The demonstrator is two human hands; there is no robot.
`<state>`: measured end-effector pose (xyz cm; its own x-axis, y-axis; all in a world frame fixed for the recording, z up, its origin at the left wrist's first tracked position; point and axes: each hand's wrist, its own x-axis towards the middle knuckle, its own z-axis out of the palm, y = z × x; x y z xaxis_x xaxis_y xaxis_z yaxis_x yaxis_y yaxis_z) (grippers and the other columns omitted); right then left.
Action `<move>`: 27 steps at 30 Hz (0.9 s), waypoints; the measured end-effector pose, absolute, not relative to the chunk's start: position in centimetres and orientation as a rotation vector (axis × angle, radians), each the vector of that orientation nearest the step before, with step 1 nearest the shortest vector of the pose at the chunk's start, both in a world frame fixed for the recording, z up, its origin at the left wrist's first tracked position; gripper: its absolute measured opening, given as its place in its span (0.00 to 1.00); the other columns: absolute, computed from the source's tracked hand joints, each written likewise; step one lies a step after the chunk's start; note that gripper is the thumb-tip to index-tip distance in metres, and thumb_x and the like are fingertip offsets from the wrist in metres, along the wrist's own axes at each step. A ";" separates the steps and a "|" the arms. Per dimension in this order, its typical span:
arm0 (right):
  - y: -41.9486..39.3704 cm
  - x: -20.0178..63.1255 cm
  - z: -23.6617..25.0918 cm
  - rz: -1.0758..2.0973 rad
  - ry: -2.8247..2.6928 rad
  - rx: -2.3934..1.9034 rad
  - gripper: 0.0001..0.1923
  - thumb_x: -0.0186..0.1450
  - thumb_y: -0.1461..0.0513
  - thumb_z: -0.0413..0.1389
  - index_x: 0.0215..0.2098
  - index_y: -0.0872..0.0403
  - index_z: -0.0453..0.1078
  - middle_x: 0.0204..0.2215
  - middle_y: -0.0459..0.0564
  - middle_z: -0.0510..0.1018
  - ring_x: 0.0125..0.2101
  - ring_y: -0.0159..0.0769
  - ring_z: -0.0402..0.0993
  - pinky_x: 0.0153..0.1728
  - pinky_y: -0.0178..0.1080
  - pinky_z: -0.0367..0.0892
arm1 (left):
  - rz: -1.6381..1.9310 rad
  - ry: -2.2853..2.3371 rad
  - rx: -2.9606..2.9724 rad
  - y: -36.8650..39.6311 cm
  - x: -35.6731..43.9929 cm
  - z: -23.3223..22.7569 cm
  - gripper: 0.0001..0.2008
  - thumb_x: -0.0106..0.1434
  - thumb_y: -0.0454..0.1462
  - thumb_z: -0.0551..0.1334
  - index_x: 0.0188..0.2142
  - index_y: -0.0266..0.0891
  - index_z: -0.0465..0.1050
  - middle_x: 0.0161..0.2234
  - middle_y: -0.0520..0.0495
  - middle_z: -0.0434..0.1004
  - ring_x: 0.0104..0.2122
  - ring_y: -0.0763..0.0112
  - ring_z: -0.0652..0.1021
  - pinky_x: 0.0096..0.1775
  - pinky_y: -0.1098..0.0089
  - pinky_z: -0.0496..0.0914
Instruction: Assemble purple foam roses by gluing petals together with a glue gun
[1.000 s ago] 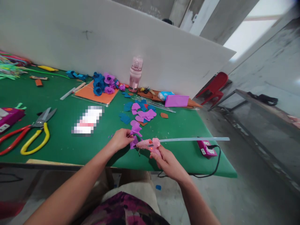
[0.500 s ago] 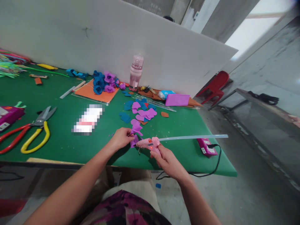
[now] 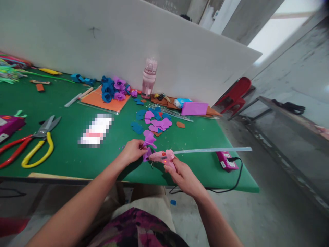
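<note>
Shears (image 3: 40, 133), one handle red and one yellow, lie with blades parted near the front edge of the green table (image 3: 77, 162). The left hand (image 3: 133, 151) pinches purple paper petals (image 3: 149, 139) near the middle of that edge: thin, matt pieces, the upper one curled and flared. I cannot tell whether the fold below is separate. Beside it points the nozzle of a pink glue gun (image 3: 161, 156), its small indicator glowing orange-red. The right hand (image 3: 183, 174) is wrapped around the gun's grip. A long translucent glue stick (image 3: 213, 150) projects rearward, towards a magenta power strip (image 3: 227, 161) near the table's right edge.
</note>
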<state>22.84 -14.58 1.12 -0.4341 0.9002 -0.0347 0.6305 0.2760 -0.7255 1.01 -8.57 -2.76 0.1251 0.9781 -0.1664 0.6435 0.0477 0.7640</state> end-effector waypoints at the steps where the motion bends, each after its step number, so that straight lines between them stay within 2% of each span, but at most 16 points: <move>1: -14.6 22.8 1.1 0.959 -2.172 -1.383 0.15 0.67 0.55 0.45 0.46 0.54 0.65 0.32 0.51 0.75 0.36 0.39 0.71 0.35 0.37 0.64 | 0.577 1.593 1.673 -8.6 1.0 -2.7 0.09 0.50 0.39 0.58 0.23 0.35 0.71 0.19 0.54 0.66 0.21 0.75 0.63 0.24 0.73 0.53; 19: -14.5 23.2 1.2 0.922 -2.170 -1.405 0.15 0.66 0.55 0.45 0.46 0.53 0.66 0.34 0.52 0.76 0.37 0.40 0.71 0.36 0.38 0.64 | 0.585 1.581 1.656 -8.6 1.1 -2.7 0.08 0.50 0.39 0.58 0.22 0.36 0.70 0.19 0.54 0.66 0.21 0.75 0.63 0.24 0.73 0.52; 27: -14.3 23.3 1.3 0.915 -2.194 -1.419 0.18 0.67 0.56 0.44 0.51 0.54 0.63 0.41 0.54 0.75 0.40 0.40 0.71 0.40 0.40 0.65 | 0.579 1.581 1.675 -8.7 1.1 -2.6 0.07 0.50 0.38 0.57 0.20 0.36 0.67 0.18 0.55 0.63 0.21 0.76 0.61 0.24 0.73 0.51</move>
